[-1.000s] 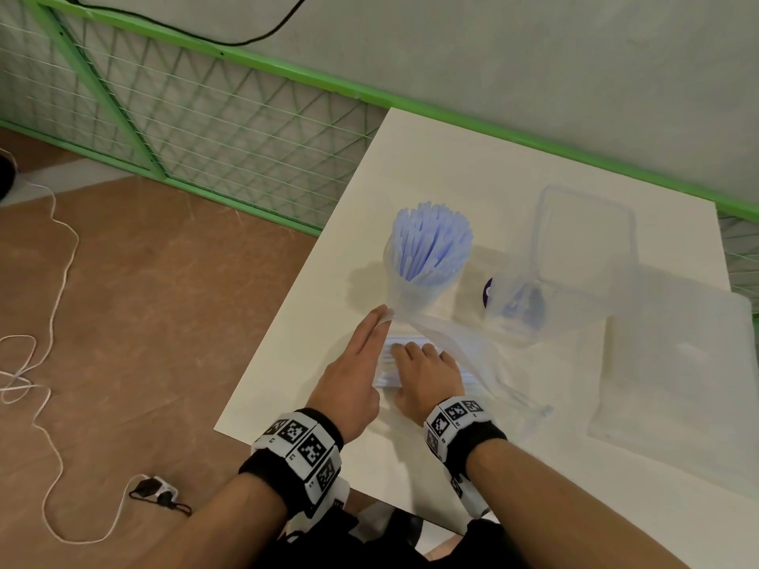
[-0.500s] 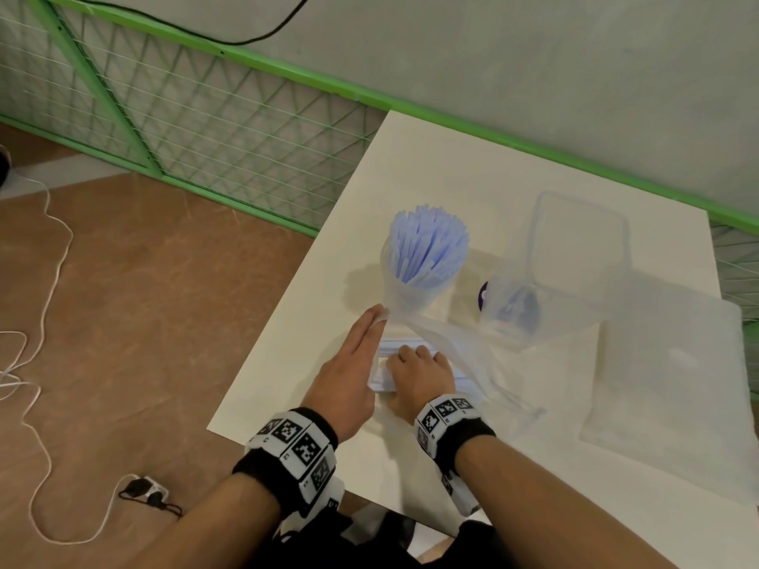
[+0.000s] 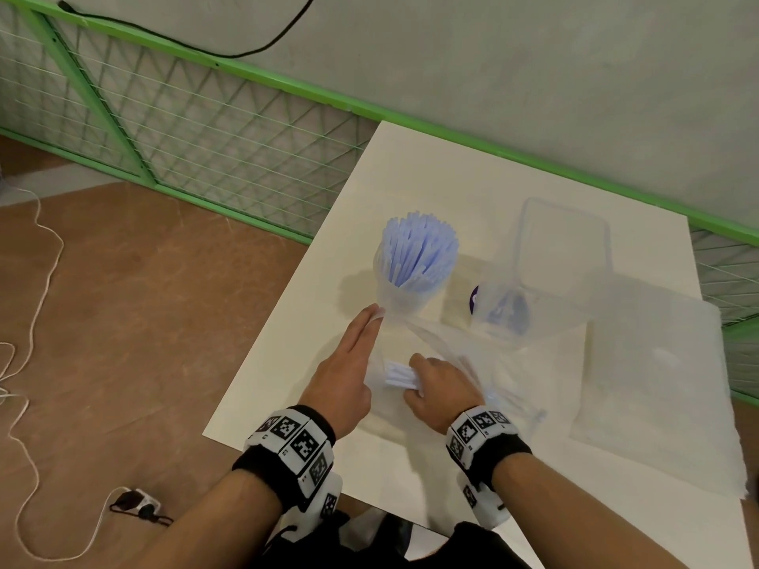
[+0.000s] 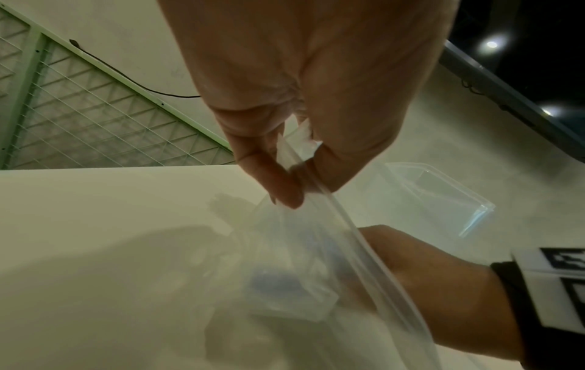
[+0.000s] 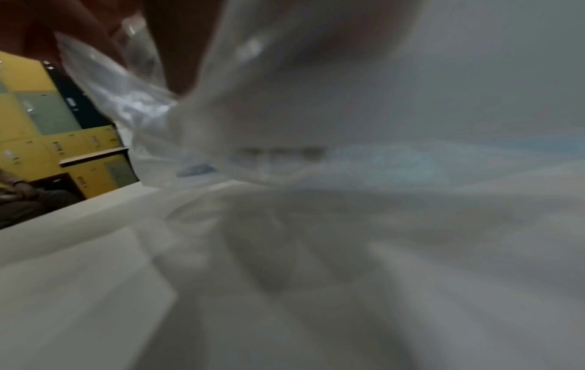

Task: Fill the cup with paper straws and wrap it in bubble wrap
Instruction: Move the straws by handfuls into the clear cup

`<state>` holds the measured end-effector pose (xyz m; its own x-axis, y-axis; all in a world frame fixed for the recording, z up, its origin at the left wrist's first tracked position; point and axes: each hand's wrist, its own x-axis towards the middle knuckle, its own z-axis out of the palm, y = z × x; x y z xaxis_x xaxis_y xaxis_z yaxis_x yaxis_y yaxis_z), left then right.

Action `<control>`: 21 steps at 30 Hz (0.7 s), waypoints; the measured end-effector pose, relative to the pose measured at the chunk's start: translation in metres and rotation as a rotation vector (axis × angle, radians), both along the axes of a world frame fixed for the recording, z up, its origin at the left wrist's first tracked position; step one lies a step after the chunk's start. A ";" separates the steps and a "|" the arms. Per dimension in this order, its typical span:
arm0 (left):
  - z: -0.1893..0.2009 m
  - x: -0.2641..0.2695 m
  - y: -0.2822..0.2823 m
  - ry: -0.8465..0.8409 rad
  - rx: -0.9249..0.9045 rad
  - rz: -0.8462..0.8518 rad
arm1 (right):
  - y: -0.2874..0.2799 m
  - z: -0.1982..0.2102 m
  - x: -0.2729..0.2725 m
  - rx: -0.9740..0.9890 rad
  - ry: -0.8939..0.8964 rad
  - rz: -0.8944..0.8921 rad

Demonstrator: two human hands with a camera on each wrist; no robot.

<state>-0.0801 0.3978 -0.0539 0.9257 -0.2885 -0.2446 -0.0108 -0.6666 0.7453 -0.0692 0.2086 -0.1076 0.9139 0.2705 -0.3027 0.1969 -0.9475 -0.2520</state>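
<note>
A clear cup (image 3: 404, 305) packed with pale blue paper straws (image 3: 419, 256) stands upright mid-table. In front of it lies a clear plastic bag (image 3: 443, 342) whose mouth faces left. My left hand (image 3: 376, 318) pinches the bag's rim (image 4: 335, 207) between thumb and fingers and lifts it. My right hand (image 3: 427, 375) reaches inside the bag, its fingers curled round a small bunch of straws (image 3: 396, 377). A sheet of bubble wrap (image 3: 657, 384) lies flat at the right. The right wrist view is blurred by bag plastic (image 5: 285, 112).
A clear, square container (image 3: 562, 248) stands behind a smaller clear tub (image 3: 505, 310) with something blue in it, right of the cup. The white table's (image 3: 287, 363) left and near edges are close to my hands. A green mesh fence (image 3: 205, 129) runs behind; cables lie on the floor.
My right hand's fingers have curled round the bunch of straws inside the bag, and their ends now show left of the hand. The left hand keeps pinching the bag's rim.
</note>
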 end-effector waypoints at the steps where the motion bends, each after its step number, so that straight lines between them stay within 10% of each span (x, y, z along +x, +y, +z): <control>1: 0.001 0.000 -0.001 -0.007 0.002 -0.004 | -0.004 0.002 -0.001 0.002 -0.035 -0.028; 9: 0.006 0.004 -0.007 -0.045 0.039 0.014 | -0.004 0.020 -0.013 0.473 -0.263 -0.177; 14: 0.000 0.004 -0.009 -0.060 0.068 0.043 | 0.000 0.048 -0.025 0.879 -0.285 -0.575; 21: -0.010 0.010 -0.017 -0.044 0.059 0.020 | -0.022 0.069 -0.034 0.744 -0.193 -0.652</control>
